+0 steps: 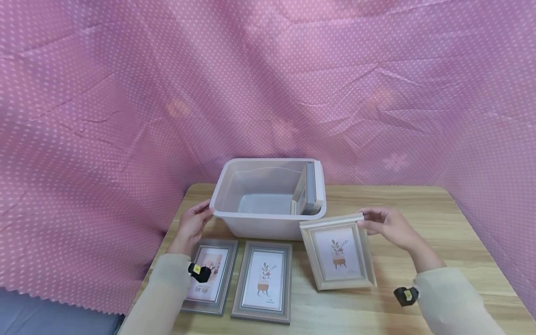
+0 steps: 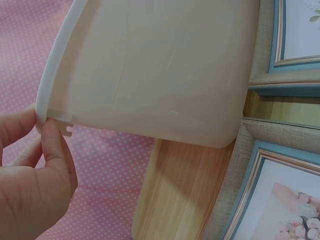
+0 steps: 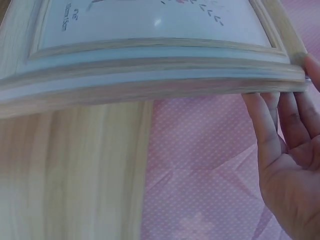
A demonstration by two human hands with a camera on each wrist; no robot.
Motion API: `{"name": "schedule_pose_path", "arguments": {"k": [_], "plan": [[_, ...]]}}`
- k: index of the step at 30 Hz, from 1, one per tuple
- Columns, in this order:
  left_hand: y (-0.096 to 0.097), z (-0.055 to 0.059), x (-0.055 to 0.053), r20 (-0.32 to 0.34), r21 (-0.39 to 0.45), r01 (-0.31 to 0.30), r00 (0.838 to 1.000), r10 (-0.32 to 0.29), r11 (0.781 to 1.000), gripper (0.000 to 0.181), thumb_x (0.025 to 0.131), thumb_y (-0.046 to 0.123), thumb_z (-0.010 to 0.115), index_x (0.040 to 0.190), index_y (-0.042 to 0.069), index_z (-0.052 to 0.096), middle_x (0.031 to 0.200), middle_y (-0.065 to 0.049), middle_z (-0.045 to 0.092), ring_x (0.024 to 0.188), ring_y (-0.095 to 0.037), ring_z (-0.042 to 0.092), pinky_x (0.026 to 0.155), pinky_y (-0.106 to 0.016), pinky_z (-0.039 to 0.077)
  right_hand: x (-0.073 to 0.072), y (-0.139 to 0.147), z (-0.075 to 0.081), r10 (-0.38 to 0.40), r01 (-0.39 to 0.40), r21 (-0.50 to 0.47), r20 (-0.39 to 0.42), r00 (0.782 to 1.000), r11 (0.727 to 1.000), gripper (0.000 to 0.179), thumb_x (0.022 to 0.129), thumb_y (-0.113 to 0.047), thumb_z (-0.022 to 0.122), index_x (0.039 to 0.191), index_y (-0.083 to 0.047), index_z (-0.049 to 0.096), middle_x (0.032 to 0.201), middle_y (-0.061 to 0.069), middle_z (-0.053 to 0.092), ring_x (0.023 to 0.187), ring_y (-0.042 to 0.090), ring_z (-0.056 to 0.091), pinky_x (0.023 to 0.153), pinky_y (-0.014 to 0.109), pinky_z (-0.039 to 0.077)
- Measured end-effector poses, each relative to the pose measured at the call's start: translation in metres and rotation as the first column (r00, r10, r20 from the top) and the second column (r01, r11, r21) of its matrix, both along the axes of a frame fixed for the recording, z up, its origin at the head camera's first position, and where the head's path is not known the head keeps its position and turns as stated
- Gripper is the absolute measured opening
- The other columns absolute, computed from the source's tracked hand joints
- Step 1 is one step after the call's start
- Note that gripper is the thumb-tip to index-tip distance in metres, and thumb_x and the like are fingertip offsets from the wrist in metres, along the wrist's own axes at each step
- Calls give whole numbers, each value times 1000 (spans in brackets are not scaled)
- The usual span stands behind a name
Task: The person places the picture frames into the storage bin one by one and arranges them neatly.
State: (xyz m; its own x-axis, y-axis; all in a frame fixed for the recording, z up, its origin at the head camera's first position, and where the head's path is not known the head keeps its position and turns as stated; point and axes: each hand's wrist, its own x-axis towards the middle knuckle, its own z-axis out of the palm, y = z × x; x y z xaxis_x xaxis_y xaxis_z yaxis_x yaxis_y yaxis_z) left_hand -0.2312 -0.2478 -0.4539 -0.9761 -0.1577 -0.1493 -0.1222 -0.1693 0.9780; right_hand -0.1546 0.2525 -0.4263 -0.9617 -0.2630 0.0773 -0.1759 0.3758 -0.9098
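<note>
My right hand (image 1: 387, 225) grips a cream picture frame (image 1: 315, 260) by its upper right corner, tilted up above the table in front of the bin. In the right wrist view, the thumb lies on the face of the frame and the fingers (image 3: 263, 122) go behind it. My left hand (image 1: 193, 228) pinches the rim of a white plastic bin (image 1: 259, 226) at its left front corner. Inside the bin, several picture frames (image 1: 311, 186) stand on edge against the right wall.
Two grey picture frames lie face up before the bin: one with a plant print (image 1: 263, 279), the other with a flower photo (image 1: 209, 274) partly behind my left wrist. Wooden table (image 1: 423, 214) extends to the right. A pink dotted curtain (image 1: 268, 83) hangs behind.
</note>
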Motion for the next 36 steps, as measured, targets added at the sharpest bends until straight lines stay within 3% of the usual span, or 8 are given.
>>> {"name": "schedule_pose_path", "arguments": {"k": [8, 14, 19, 26, 36], "plan": [[0, 1, 1, 7, -10, -2, 1000, 2, 1000, 47, 90, -11, 56, 135, -8, 44, 102, -1, 58, 92, -7, 58, 86, -19, 50, -3, -9, 21, 90, -104, -102, -139, 986, 989, 26, 87, 3, 66, 110, 13, 59, 89, 12, 66, 79, 14, 64, 68, 35, 58], [0, 1, 1, 14, -16, 0, 1000, 0, 1000, 48, 90, -9, 57, 136, -7, 43, 110, -5, 57, 98, -10, 57, 88, -19, 49, -2, -19, 42, 93, -131, -159, -226, 970, 979, 23, 85, 7, 65, 107, 9, 61, 89, 2, 66, 78, 12, 62, 67, 30, 58], [0, 1, 0, 11, -24, 0, 1000, 0, 1000, 47, 91, -9, 57, 136, -7, 44, 110, -5, 57, 99, -10, 57, 88, -19, 49, -2, -34, 58, 81, -175, -285, -311, 947, 942, 24, 83, 14, 61, 101, -2, 66, 90, 0, 66, 74, 10, 60, 62, 24, 56], [0, 1, -1, 10, -22, 1, 1000, -1, 1000, 47, 91, -9, 56, 136, -7, 44, 103, -1, 58, 94, -6, 58, 87, -19, 49, -2, -59, 79, 15, -181, -412, -375, 927, 893, 29, 81, 16, 62, 95, -9, 66, 93, 0, 68, 74, 9, 62, 63, 22, 56], [0, 2, 0, 9, -16, 9, 1000, -9, 1000, 48, 90, -9, 56, 136, -7, 43, 106, -3, 57, 92, -5, 58, 87, -20, 50, -5, -93, 100, -143, -137, -570, -419, 897, 810, 27, 80, 17, 63, 98, -2, 66, 92, 9, 67, 77, 15, 62, 67, 27, 57]]}}
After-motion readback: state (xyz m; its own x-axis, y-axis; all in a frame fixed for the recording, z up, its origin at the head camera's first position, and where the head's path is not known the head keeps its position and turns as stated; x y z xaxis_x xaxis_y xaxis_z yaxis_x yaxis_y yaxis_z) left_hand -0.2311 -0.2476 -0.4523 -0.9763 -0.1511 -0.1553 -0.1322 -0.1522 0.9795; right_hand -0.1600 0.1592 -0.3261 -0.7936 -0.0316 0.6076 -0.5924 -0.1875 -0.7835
